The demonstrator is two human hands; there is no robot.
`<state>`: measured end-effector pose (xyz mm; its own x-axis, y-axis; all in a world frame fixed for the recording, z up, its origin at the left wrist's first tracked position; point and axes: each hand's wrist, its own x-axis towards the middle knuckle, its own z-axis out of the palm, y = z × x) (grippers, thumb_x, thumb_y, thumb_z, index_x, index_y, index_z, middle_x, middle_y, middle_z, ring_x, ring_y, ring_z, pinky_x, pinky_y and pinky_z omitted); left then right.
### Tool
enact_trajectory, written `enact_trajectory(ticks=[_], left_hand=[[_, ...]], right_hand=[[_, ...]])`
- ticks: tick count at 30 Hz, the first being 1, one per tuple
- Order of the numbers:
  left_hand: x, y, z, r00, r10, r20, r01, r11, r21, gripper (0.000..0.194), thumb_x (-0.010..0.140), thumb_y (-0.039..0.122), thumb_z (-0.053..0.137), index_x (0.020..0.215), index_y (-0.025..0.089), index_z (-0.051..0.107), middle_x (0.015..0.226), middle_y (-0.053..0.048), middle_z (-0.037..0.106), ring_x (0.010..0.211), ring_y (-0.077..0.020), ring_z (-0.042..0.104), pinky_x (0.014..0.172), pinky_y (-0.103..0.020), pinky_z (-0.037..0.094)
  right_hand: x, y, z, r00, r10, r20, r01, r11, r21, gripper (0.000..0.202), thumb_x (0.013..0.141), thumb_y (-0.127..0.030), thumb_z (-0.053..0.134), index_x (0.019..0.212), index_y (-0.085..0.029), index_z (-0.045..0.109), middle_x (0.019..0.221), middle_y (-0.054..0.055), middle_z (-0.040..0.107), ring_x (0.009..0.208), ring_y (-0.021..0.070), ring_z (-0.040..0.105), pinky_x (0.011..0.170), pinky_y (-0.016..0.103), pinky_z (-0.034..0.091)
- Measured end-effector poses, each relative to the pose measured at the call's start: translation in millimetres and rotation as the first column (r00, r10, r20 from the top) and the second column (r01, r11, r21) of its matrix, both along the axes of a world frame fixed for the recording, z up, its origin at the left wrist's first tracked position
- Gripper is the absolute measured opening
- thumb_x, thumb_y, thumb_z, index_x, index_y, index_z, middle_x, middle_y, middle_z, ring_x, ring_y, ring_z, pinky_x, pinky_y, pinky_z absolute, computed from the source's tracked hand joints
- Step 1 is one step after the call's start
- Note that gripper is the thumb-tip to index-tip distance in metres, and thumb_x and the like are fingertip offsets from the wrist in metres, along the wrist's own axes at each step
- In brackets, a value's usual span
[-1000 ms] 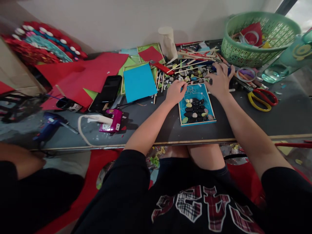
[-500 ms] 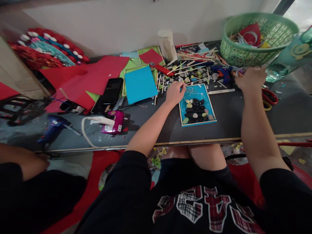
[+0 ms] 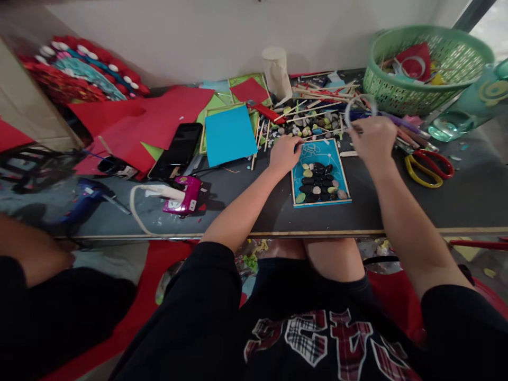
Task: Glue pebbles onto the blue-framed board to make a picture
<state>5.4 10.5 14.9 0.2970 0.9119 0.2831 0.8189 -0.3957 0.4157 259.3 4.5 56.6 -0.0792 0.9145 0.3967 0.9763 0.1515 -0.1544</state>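
A blue panel (image 3: 339,177) framed with thin sticks lies before me, with rows of black and pale pebbles (image 3: 316,181) on its lower half and white drawn lines above. My left hand (image 3: 286,153) rests at its upper left corner, fingers pinched together; what they hold, if anything, is too small to make out. My right hand (image 3: 373,138) is raised to the right of the panel, closed on a clear tape ring (image 3: 348,112) that stands up from the fingers. A white pen (image 3: 349,154) lies partly behind that hand.
Loose pebbles and sticks (image 3: 313,106) cover the table's back, beside a green basket (image 3: 420,98) and bottle (image 3: 448,119). Scissors (image 3: 426,177) lie at right. Blue card (image 3: 230,135), phone (image 3: 182,145), purple adapter (image 3: 188,196) and glue gun (image 3: 85,201) lie left. Another person's arm (image 3: 34,254) is far left.
My right hand has come left from near the bottle, bringing the tape ring with it and uncovering the scissors. My left hand has stayed at the panel's corner.
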Motion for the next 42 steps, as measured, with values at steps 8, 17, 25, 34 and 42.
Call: enact_trajectory(ticks=[8, 17, 25, 34, 42], left_hand=[[-3.1, 0.8, -14.7, 0.999, 0.024, -0.045, -0.022, 0.999, 0.037, 0.046, 0.090, -0.001, 0.038, 0.115, 0.015, 0.073, 0.115, -0.016, 0.071, 0.122, -0.0331, 0.061, 0.106, -0.048, 0.053], [-3.1, 7.6, -20.1, 0.996, 0.063, -0.056, -0.059, 0.996, 0.071, 0.043, 0.088, -0.004, 0.036, 0.107, 0.014, 0.070, 0.114, -0.016, 0.070, 0.121, -0.0321, 0.060, 0.111, -0.048, 0.049], [-30.9, 22.3, -9.2, 0.970, 0.241, 0.041, -0.244, 0.964, 0.110, 0.030, 0.100, 0.013, 0.042, 0.113, 0.018, 0.069, 0.119, -0.013, 0.069, 0.126, -0.0305, 0.056, 0.111, -0.051, 0.047], [-76.4, 56.2, -33.7, 0.929, 0.360, 0.086, -0.369, 0.915, 0.161, 0.033, 0.095, 0.037, 0.057, 0.124, 0.023, 0.067, 0.141, -0.019, 0.056, 0.144, -0.0441, 0.041, 0.116, -0.066, 0.040], [-88.3, 67.9, -30.5, 0.943, 0.281, 0.177, -0.309, 0.937, 0.163, 0.034, 0.096, 0.055, 0.057, 0.097, 0.021, 0.062, 0.121, -0.019, 0.062, 0.140, -0.0422, 0.046, 0.117, -0.062, 0.042]], right_hand=[[-32.2, -0.6, -28.2, 0.959, 0.284, -0.014, -0.282, 0.957, 0.070, 0.016, 0.095, -0.031, 0.056, 0.094, -0.024, 0.071, 0.102, 0.012, 0.076, 0.095, 0.0339, 0.069, 0.081, 0.046, 0.054], [-29.1, -1.0, -30.4, 0.959, 0.278, -0.055, -0.272, 0.958, 0.093, 0.015, 0.095, -0.032, 0.056, 0.093, -0.024, 0.070, 0.102, 0.012, 0.075, 0.097, 0.0335, 0.068, 0.083, 0.046, 0.055], [-23.3, 3.4, -36.5, 0.960, 0.267, -0.080, -0.259, 0.961, 0.098, 0.015, 0.095, -0.033, 0.057, 0.094, -0.024, 0.069, 0.105, 0.012, 0.075, 0.102, 0.0342, 0.069, 0.087, 0.047, 0.055], [-26.2, 2.0, -35.8, 0.949, 0.299, -0.096, -0.291, 0.952, 0.094, 0.016, 0.096, -0.032, 0.057, 0.098, -0.026, 0.071, 0.106, 0.011, 0.076, 0.099, 0.0329, 0.070, 0.086, 0.047, 0.056], [-24.8, 1.0, -33.8, 0.952, 0.292, -0.096, -0.283, 0.954, 0.094, 0.017, 0.097, -0.033, 0.057, 0.097, -0.025, 0.072, 0.106, 0.011, 0.075, 0.102, 0.0329, 0.070, 0.088, 0.046, 0.057]])
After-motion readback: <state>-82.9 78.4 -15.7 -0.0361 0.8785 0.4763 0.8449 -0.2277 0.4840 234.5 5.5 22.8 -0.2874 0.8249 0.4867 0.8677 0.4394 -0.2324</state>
